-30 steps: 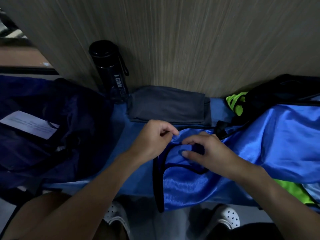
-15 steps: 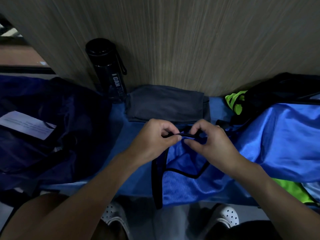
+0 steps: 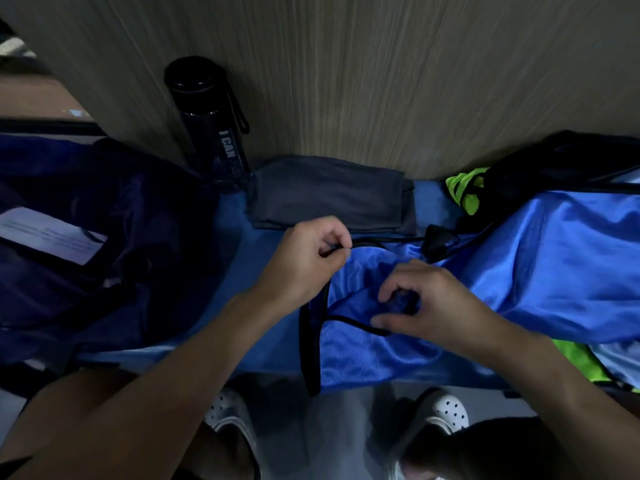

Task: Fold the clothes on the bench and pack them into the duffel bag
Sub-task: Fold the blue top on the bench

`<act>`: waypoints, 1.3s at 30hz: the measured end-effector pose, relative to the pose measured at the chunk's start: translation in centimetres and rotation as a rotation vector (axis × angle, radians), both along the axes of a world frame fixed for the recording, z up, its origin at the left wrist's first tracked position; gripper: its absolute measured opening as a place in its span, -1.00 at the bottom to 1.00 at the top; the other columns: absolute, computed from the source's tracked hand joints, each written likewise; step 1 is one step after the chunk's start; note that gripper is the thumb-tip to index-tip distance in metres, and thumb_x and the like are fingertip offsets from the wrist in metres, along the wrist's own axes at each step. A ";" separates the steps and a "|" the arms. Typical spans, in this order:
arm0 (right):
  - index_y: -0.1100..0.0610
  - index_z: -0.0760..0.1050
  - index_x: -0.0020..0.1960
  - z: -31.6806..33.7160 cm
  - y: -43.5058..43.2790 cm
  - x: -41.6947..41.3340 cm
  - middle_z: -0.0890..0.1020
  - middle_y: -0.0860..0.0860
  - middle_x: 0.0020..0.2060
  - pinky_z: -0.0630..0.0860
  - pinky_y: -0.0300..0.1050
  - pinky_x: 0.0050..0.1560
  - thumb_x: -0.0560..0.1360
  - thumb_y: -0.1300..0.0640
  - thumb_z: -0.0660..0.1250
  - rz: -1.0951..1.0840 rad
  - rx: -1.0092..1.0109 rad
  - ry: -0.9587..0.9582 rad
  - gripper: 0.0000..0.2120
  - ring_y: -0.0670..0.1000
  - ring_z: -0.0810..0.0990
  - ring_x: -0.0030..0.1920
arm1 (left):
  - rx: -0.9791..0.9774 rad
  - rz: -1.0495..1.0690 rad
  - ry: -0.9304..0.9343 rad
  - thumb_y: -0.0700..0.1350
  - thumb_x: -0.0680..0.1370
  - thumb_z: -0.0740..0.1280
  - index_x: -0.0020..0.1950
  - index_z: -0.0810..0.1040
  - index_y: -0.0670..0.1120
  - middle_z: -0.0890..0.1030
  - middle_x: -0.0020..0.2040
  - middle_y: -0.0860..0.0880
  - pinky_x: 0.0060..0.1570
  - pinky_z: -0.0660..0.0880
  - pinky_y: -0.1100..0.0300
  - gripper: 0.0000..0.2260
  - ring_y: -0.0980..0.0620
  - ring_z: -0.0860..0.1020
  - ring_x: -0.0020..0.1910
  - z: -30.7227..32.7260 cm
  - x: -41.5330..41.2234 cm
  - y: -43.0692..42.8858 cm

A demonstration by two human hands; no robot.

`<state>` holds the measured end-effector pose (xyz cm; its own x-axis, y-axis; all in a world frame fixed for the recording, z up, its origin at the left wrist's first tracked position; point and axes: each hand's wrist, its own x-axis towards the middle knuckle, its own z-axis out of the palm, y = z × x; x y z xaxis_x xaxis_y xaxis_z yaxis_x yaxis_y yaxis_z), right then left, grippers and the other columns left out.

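In the head view, folding was the step in hand. The left hand (image 3: 304,261) pinched the black-trimmed edge of the blue jersey (image 3: 554,258), and the right hand (image 3: 426,299) curled its fingers round a bunch of the same cloth. The jersey lay rumpled on the blue bench (image 3: 235,265). Next, I judge, it needed spreading flat. Left of the jersey sat the navy duffel bag (image 3: 86,237). Behind the jersey were a folded grey garment (image 3: 329,199), a black bottle (image 3: 211,123) and a wood-grain wall (image 3: 381,81).
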<state>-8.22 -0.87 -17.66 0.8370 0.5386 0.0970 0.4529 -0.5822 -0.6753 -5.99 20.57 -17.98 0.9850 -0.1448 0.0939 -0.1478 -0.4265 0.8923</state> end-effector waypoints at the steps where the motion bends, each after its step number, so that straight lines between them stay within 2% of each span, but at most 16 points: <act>1: 0.01 0.57 -0.14 -0.2 -0.2 -0.3 0.54 -0.15 -0.21 0.43 -0.23 -0.11 0.25 -0.15 0.58 0.031 -0.051 0.016 -0.66 -0.10 0.47 -0.13 | 0.001 0.001 0.007 -0.31 0.52 0.39 -0.17 0.59 0.03 0.63 -0.30 -0.08 -0.31 0.48 0.05 -0.77 -0.08 0.53 -0.37 -0.1 -0.1 0.0; 4: -0.06 0.56 -0.05 -0.6 -0.3 -1.0 0.51 -0.19 -0.12 0.40 -0.19 0.01 0.17 -0.39 0.43 0.050 -0.186 -0.025 -0.48 -0.12 0.39 -0.09 | 0.011 -0.004 0.030 -0.28 0.55 0.38 -0.17 0.61 0.10 0.51 -0.49 0.02 -0.41 0.33 0.18 -0.74 0.10 0.38 -0.49 -0.1 -0.4 -0.2; 6: -0.07 0.56 -0.05 -0.7 -0.1 -1.4 0.47 -0.21 -0.11 0.43 -0.10 0.05 0.24 -0.34 0.37 0.049 -0.223 -0.083 -0.57 -0.17 0.34 -0.08 | 0.015 0.003 0.032 -0.26 0.55 0.38 -0.16 0.61 0.10 0.43 -0.55 0.12 -0.40 0.30 0.17 -0.75 0.12 0.32 -0.51 0.0 -0.7 -0.3; 9: 0.02 0.58 -0.09 -0.7 0.3 -1.7 0.52 -0.14 -0.16 0.48 -0.03 -0.01 0.41 -0.09 0.30 0.020 -0.142 -0.161 -0.79 -0.16 0.38 -0.10 | 0.004 -0.008 0.041 -0.27 0.56 0.37 -0.12 0.64 0.01 0.39 -0.57 0.16 -0.40 0.30 0.19 -0.81 0.17 0.29 -0.52 0.2 -1.2 -0.3; 12: 0.10 0.58 -0.03 -0.3 0.4 -1.5 0.53 -0.16 -0.19 0.47 -0.06 -0.06 0.48 0.15 0.30 -0.111 -0.034 -0.240 -0.88 -0.12 0.45 -0.15 | -0.042 -0.042 0.050 -0.30 0.55 0.38 -0.09 0.65 0.01 0.56 -0.45 0.14 -0.32 0.40 0.31 -0.80 0.22 0.45 -0.44 0.7 -1.7 -0.4; 14: 0.14 0.59 0.02 -0.1 0.4 -1.1 0.50 -0.20 -0.16 0.47 0.00 -0.03 0.50 0.20 0.31 -0.184 0.005 -0.308 -0.86 -0.11 0.47 -0.10 | -0.086 -0.070 0.043 -0.32 0.54 0.39 -0.10 0.63 0.06 0.67 -0.26 0.09 -0.18 0.48 0.34 -0.74 0.20 0.59 -0.27 0.9 -1.8 -0.4; 16: 0.14 0.58 0.01 0.0 0.4 -0.4 0.53 -0.17 -0.12 0.48 0.06 -0.02 0.52 0.21 0.34 -0.203 0.021 -0.338 -0.91 -0.05 0.49 -0.06 | -0.116 -0.103 0.029 -0.34 0.53 0.39 -0.09 0.61 0.06 0.68 -0.16 0.07 -0.06 0.49 0.35 -0.73 0.20 0.63 -0.14 1.0 -1.9 -0.4; 19: 0.15 0.56 -0.06 -0.1 0.7 0.4 0.55 -0.02 -0.03 0.47 0.04 0.08 0.49 0.24 0.42 -0.193 0.079 -0.296 -0.94 0.02 0.50 0.02 | -0.134 -0.141 0.004 -0.35 0.53 0.40 -0.08 0.58 0.01 0.67 -0.12 0.01 0.00 0.52 0.31 -0.76 0.15 0.64 -0.09 1.0 -1.9 -0.5; 22: 0.10 0.52 -0.12 0.1 1.1 0.7 0.56 -0.03 0.15 0.41 -0.06 0.27 0.47 0.22 0.45 -0.191 0.160 -0.173 -0.89 -0.04 0.51 0.23 | -0.170 -0.146 0.020 -0.36 0.52 0.41 -0.10 0.56 -0.04 0.67 -0.14 0.00 -0.02 0.51 0.30 -0.79 0.15 0.64 -0.11 1.1 -1.7 -0.4; 25: -0.02 0.46 -0.08 0.1 1.1 1.0 0.61 -0.10 0.00 0.41 -0.28 0.16 0.47 0.16 0.46 -0.225 0.155 -0.019 -0.82 -0.11 0.54 0.14 | -0.168 -0.163 0.022 -0.34 0.53 0.40 -0.08 0.57 -0.07 0.67 -0.14 -0.01 -0.02 0.52 0.27 -0.83 0.12 0.64 -0.11 1.3 -1.4 -0.2; 27: -0.03 0.51 0.04 0.1 1.0 1.0 0.58 -0.12 -0.10 0.33 -0.46 0.04 0.46 0.15 0.47 -0.262 0.092 -0.042 -0.79 -0.14 0.50 0.00 | -0.127 -0.125 0.024 -0.29 0.56 0.38 -0.04 0.60 -0.06 0.69 -0.13 -0.01 -0.03 0.54 0.27 -0.87 0.10 0.65 -0.11 1.1 -1.0 0.2; 29: 0.09 0.61 0.07 0.1 1.0 0.8 0.59 -0.09 -0.13 0.28 -0.55 0.01 0.45 0.19 0.48 -0.259 0.069 -0.123 -0.80 -0.24 0.45 -0.07 | 0.036 -0.050 0.012 -0.21 0.60 0.35 0.05 0.64 -0.06 0.68 -0.08 0.04 0.02 0.55 0.28 -0.90 0.10 0.64 -0.05 0.3 -0.1 0.8; 31: 0.14 0.64 -0.05 0.1 0.7 0.7 0.61 -0.08 -0.19 0.29 -0.50 0.02 0.45 0.24 0.49 -0.185 0.067 -0.175 -0.90 -0.24 0.49 -0.12 | 0.309 0.001 -0.001 -0.10 0.60 0.35 0.17 0.63 -0.08 0.61 -0.02 0.08 -0.01 0.47 0.37 -0.83 0.10 0.60 0.01 -0.6 0.7 1.4; 33: 0.10 0.63 -0.09 0.1 0.4 0.6 0.61 -0.13 -0.21 0.30 -0.37 0.08 0.45 0.21 0.49 -0.129 0.037 -0.182 -0.93 -0.17 0.53 -0.15 | 0.458 0.005 0.037 -0.01 0.59 0.38 0.20 0.62 -0.12 0.56 0.04 0.01 0.02 0.45 0.30 -0.74 0.04 0.56 0.04 -1.6 1.2 1.6; 35: 0.07 0.63 -0.10 0.0 0.2 0.6 0.62 -0.15 -0.21 0.29 -0.29 0.13 0.45 0.19 0.49 -0.113 0.010 -0.201 -0.93 -0.17 0.53 -0.15 | 0.491 -0.008 0.059 0.02 0.56 0.42 0.12 0.64 -0.14 0.54 0.03 -0.05 0.02 0.45 0.20 -0.74 0.00 0.54 0.00 -2.4 1.4 1.4; 39: 0.04 0.61 -0.11 0.1 0.2 0.6 0.63 -0.14 -0.23 0.30 -0.28 0.11 0.45 0.16 0.48 -0.074 -0.011 -0.220 -0.93 -0.15 0.56 -0.19 | 0.483 0.023 0.058 -0.04 0.52 0.48 -0.14 0.63 -0.07 0.52 -0.11 0.00 -0.12 0.43 0.18 -0.87 0.04 0.53 -0.14 -2.8 1.7 1.2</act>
